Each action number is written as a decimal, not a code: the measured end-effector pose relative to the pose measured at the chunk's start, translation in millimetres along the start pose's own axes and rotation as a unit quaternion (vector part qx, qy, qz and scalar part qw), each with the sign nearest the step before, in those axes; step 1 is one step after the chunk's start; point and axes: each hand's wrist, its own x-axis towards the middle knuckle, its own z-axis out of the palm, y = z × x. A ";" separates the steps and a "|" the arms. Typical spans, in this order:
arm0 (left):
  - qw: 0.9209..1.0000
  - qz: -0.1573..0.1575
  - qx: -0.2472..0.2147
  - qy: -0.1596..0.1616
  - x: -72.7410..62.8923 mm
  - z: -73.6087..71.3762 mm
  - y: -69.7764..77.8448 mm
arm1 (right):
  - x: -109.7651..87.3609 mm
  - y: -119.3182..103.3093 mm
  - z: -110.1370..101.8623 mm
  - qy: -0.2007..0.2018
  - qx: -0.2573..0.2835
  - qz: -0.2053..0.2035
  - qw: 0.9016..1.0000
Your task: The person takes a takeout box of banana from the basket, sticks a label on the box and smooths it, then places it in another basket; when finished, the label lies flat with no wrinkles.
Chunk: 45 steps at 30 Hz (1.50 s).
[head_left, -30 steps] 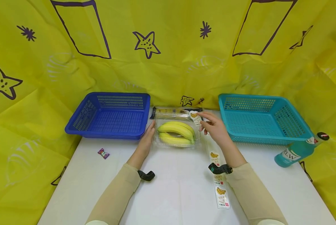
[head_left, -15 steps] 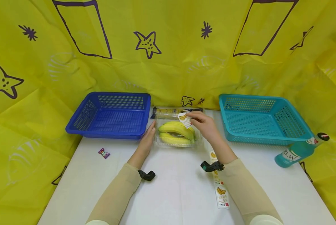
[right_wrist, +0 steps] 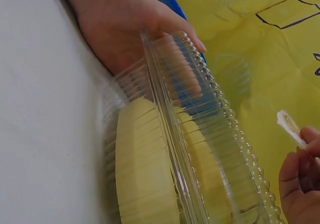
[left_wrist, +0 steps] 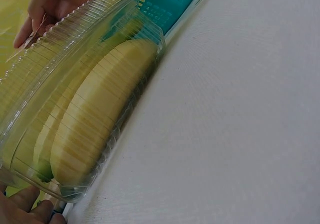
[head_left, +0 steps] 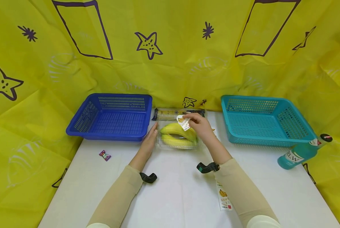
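A clear plastic clamshell box (head_left: 178, 147) with yellow bananas (head_left: 171, 129) inside stands at the middle back of the white table. My left hand (head_left: 149, 139) rests along its left side, fingers straight; the right wrist view shows that hand (right_wrist: 125, 29) against the box's end wall. Between thumb and fingers, my right hand (head_left: 201, 126) pinches a white banana-print sticker (head_left: 183, 123) just over the lid. In the right wrist view the sticker (right_wrist: 288, 126) is tilted nearly edge-on and apart from the lid. A strip of similar stickers (head_left: 225, 201) lies partly under the right forearm.
A blue basket (head_left: 110, 136) stands left of the box, a teal basket (head_left: 261, 141) right of it. Behind the box lies a long yellow-and-black packet (head_left: 167, 113). A teal bottle (head_left: 296, 155) leans at right; a small purple-wrapped candy (head_left: 104, 155) lies at left.
My right hand has carried the sticker leftward from the box's right edge to over the lid, its forearm now covering more of the strip. The left hand has stayed in place.
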 end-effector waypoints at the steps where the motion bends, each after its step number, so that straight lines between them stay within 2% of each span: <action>1: 1.000 0.000 0.003 -0.001 0.3 -0.3 0.0 | 0.3 0.2 0.6 -0.003 -0.001 0.004 1.000; 13: 1.000 0.000 0.009 -0.010 0.1 -1.2 1.2 | 5.7 1.5 3.4 -0.043 -0.047 0.041 0.997; 22: 1.000 0.006 0.009 0.003 1.0 1.1 0.5 | 10.8 0.5 3.8 -0.048 -0.090 0.059 0.993; 34: 1.000 0.015 0.008 -0.003 2.0 0.6 -1.2 | 16.8 1.4 8.4 -0.065 -0.135 0.078 0.986; 38: 1.000 0.008 0.018 0.001 1.7 0.4 -1.9 | 18.9 0.4 9.3 -0.070 -0.142 0.090 0.983; 44: 1.000 0.007 0.019 -0.012 2.0 -1.8 -0.3 | 22.6 -1.6 10.3 -0.077 -0.163 0.098 0.979; 45: 1.000 0.006 0.020 -0.016 -0.5 -1.7 5.3 | 23.0 -2.3 10.7 -0.079 -0.167 0.100 0.978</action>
